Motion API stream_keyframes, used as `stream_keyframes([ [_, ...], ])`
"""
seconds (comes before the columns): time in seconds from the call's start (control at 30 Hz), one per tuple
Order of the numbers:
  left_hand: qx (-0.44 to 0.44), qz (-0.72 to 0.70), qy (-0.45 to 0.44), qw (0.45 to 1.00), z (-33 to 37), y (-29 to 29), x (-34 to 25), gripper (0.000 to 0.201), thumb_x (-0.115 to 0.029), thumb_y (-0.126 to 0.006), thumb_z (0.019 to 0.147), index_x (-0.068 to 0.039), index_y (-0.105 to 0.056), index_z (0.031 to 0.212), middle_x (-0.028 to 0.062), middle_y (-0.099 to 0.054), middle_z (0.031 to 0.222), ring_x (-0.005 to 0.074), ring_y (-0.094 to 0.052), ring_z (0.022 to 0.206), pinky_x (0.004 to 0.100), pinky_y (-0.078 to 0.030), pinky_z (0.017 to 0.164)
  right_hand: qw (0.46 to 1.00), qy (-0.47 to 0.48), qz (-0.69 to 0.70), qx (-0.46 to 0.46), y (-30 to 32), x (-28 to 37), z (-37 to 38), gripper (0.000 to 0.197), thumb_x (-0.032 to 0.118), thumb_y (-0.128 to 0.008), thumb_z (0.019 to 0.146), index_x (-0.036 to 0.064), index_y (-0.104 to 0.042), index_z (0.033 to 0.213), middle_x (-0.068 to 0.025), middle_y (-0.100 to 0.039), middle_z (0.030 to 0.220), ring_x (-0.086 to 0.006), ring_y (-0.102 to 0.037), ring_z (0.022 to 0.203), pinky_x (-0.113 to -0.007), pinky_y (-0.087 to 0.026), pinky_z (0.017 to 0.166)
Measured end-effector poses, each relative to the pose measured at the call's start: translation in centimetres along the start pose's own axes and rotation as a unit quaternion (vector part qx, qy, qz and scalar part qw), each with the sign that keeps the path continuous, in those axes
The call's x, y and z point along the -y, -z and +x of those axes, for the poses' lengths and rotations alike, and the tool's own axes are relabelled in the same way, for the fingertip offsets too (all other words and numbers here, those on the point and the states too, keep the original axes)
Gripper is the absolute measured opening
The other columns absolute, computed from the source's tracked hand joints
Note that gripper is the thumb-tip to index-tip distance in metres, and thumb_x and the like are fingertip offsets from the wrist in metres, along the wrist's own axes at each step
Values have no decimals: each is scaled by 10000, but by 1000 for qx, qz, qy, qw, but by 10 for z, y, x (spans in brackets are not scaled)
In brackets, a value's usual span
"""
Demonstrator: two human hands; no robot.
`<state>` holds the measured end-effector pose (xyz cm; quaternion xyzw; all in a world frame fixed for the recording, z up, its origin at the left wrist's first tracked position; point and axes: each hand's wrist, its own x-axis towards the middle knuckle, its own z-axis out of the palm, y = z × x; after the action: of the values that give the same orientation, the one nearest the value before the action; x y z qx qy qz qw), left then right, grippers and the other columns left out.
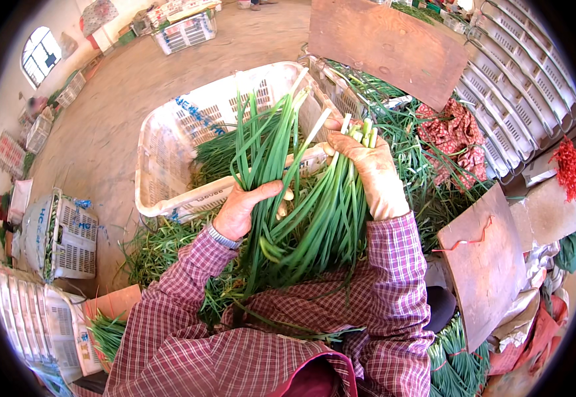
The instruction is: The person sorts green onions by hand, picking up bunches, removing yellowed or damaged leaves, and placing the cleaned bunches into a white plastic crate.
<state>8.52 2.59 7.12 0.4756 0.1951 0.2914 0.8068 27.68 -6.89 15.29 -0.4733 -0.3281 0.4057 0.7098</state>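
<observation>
My left hand (240, 208) closes around a loose bunch of garlic chives (263, 142), its pale stem ends pointing up and away from me. A metal watch band (224, 238) circles that wrist. Just to the right, my right hand (367, 169), which seems to wear a pale thin glove, grips a second bunch of garlic chives (334, 205) near its white stem ends. The leaves of this bunch hang down toward my lap. Beyond both hands stands a white plastic crate (162, 159) with more chives (225, 155) lying inside.
Loose leaves (162, 248) cover the area under my hands. A wooden board (387, 46) and a red patterned cloth (453, 142) lie at the far right. Another board (483, 264) leans nearer, beside tied green bundles (456, 360). Stacked white crates (519, 86) line the right side.
</observation>
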Motion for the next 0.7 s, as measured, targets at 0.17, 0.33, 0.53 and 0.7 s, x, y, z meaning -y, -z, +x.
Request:
stream_keyframes([
  [0.17, 26, 23, -2, 999, -6, -17, -4, 446, -79, -616, 818, -25, -482, 1241, 122, -634, 972, 198, -639, 768, 302, -549, 536, 998, 38, -53, 7, -5, -12, 8, 198, 111, -679, 807, 12, -649, 976, -50, -663, 881, -103, -597, 750, -225, -473, 697],
  [0.33, 29, 4, 16, 999, -5, -5, -6, 391, -128, -598, 851, -36, -508, 1220, 101, -618, 1054, 188, -631, 820, 312, -551, 654, 995, 4, -102, -7, 9, -7, 9, 363, 37, -701, 764, -10, -578, 1102, -77, -662, 896, -128, -624, 783, -246, -504, 727],
  [0.53, 60, 23, 66, 996, -7, 4, -5, 408, -130, -606, 848, -41, -494, 1231, 101, -633, 1008, 183, -622, 848, 304, -544, 693, 999, 5, -34, 29, 0, -3, 6, 250, 72, -707, 767, -29, -617, 977, -75, -664, 891, -130, -629, 760, -245, -504, 701],
  [0.7, 62, 51, 11, 997, -9, -13, -3, 389, -114, -593, 834, -17, -504, 1200, 102, -614, 1042, 211, -628, 897, 318, -557, 655, 993, -12, -115, 35, -5, -12, 14, 233, 109, -716, 767, -29, -626, 932, -64, -677, 808, -111, -617, 707, -225, -489, 658],
])
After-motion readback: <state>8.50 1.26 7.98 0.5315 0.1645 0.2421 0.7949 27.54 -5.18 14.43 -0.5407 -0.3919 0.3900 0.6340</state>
